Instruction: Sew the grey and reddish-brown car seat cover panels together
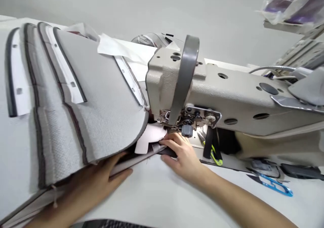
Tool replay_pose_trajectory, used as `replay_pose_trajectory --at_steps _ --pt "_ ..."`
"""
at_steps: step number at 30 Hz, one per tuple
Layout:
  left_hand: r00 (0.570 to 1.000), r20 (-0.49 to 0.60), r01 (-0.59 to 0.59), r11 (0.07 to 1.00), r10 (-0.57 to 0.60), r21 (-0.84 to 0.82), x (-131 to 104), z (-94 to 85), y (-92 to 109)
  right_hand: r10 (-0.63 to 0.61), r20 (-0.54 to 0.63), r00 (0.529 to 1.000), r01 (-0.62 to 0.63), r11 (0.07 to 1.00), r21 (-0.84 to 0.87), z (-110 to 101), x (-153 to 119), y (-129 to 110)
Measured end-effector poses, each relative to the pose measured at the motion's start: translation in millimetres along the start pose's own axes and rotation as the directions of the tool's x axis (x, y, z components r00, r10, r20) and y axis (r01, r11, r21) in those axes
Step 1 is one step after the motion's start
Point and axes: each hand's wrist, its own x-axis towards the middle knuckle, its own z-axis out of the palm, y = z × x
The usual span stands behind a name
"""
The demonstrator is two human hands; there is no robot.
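Much of the fabric (pixel 108 93) fills nine o'clock, reaching the machine (pixel 227 89) at two. At seven, the left hand (pixel 100 179) pinches its near edge; by the centre, the right hand (pixel 183 155) rests fingertips there — whether gripping, I cannot tell. Best keep layers flush, tension even, fingers clear — no writing is legible.

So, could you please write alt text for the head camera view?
A person's left hand holds the near edge of grey fabric at a sewing machine, while the right hand is close below the stitching head. Blue snips lie to the right.
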Motion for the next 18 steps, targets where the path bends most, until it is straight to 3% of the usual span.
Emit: replay_pose_trajectory --at_steps 3,5,8,10,13,14,15,18 --pt "0.987 -0.113 -0.106 0.989 0.118 0.105 -22.8 3.6 -10.1 -0.018 0.025 1.0 0.019 0.999 -0.044 1.6 2.3 -6.4" --pt "0.982 -0.072 -0.167 0.981 0.175 0.099 -19.6 -1.2 -21.9 -0.089 0.013 0.996 0.09 0.979 -0.185 7.0 2.8 -11.0" --pt "0.985 0.065 -0.16 0.987 0.159 0.018 3.1 -22.9 -27.0 -0.258 -0.022 0.966 0.223 0.872 -0.436 17.4 -0.5 -17.0" --pt "0.967 0.074 -0.245 0.969 0.245 0.001 24.8 -38.5 -14.7 -0.343 -0.033 0.939 0.271 0.796 -0.542 23.0 -4.6 -19.9" --pt "0.859 0.028 -0.511 0.851 0.512 0.125 60.7 -46.6 17.2 -0.387 -0.04 0.921 0.291 0.753 -0.59 27.3 -10.8 -22.7" --pt "0.834 0.045 -0.548 0.817 0.55 0.18 71.8 -44.3 26.9 -0.381 -0.049 0.923 0.281 0.757 -0.59 27.7 -12.5 -23.3" --pt "0.836 0.074 -0.545 0.807 0.544 0.228 81.5 -40.1 34.5 -0.373 -0.06 0.926 0.269 0.763 -0.587 27.7 -14.0 -23.7" --pt "0.898 0.151 -0.44 0.843 0.413 0.309 100.0 -24.3 42.4 -0.374 -0.034 0.927 0.285 0.759 -0.586 26.1 -17.0 -24.4"
